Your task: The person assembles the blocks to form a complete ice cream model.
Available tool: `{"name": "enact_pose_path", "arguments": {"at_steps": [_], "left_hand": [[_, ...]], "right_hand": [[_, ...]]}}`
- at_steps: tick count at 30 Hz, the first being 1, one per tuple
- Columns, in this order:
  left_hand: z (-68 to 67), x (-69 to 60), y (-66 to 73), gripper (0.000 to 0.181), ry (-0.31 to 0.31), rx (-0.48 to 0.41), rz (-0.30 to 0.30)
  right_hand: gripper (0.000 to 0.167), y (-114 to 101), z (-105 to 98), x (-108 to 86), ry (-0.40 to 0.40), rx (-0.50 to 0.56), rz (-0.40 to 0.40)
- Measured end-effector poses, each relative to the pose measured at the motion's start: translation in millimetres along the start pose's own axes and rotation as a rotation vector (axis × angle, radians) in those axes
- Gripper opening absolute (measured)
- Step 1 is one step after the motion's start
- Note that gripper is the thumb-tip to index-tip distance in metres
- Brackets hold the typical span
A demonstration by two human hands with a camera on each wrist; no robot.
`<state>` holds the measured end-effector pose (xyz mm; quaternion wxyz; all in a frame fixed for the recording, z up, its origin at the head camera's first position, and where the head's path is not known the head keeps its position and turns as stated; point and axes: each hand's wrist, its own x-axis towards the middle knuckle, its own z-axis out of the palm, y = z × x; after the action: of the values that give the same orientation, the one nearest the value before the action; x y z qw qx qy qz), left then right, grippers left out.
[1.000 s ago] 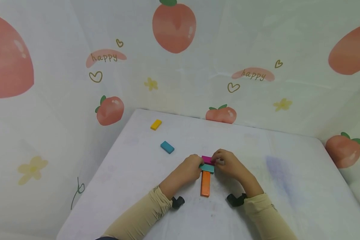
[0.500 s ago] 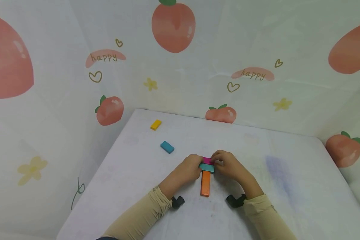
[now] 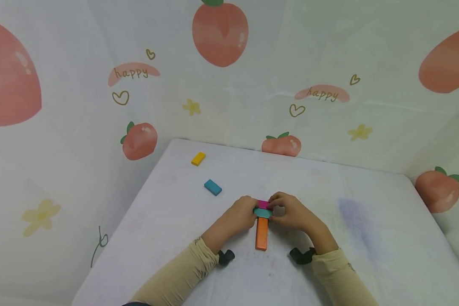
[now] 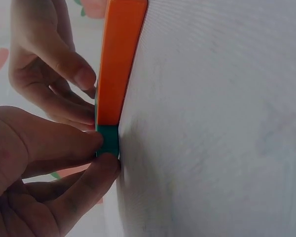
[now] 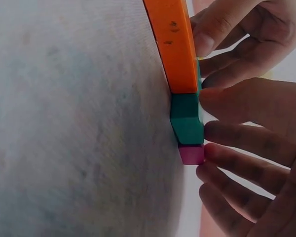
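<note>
1. Nearest us, the orange block [image 3: 262, 233] lies end-on against the crosswise teal block [image 3: 262, 213]
2. We seem to be squaring the magenta block [image 3: 263, 205] behind it; the next move likely calls for gentle, even pressure
3. Our left hand [image 3: 241, 214] pinches the teal block; our right hand [image 3: 292, 212], fingers loosely extended, touches teal and magenta
4. Farther lie the blue block [image 3: 213, 187], then the yellow block [image 3: 198, 159]

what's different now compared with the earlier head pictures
The right hand has edged its thumb toward the person, by the right end of the teal block. The magenta block seems nudged slightly, straighter along it. The left hand still holds the teal block; the orange block, blue block and yellow block stayed put.
</note>
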<state>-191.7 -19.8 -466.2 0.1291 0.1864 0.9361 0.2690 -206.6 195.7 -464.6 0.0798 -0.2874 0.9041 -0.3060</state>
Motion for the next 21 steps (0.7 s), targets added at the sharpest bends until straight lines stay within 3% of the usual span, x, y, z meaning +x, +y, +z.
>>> {"name": "enact_pose_path", "arguments": {"at_steps": [16, 21], "left_hand": [[-8.6, -4.3, -6.0, 0.03, -0.018, -0.049, 0.055], [-19.9, -6.7, -19.5, 0.031, 0.037, -0.054, 0.076]], "right_hand": [[0.019, 0, -1, -1.1, -0.011, -0.017, 0.008], [0.02, -4, -2, 3.0, -0.04, -0.031, 0.034]]}}
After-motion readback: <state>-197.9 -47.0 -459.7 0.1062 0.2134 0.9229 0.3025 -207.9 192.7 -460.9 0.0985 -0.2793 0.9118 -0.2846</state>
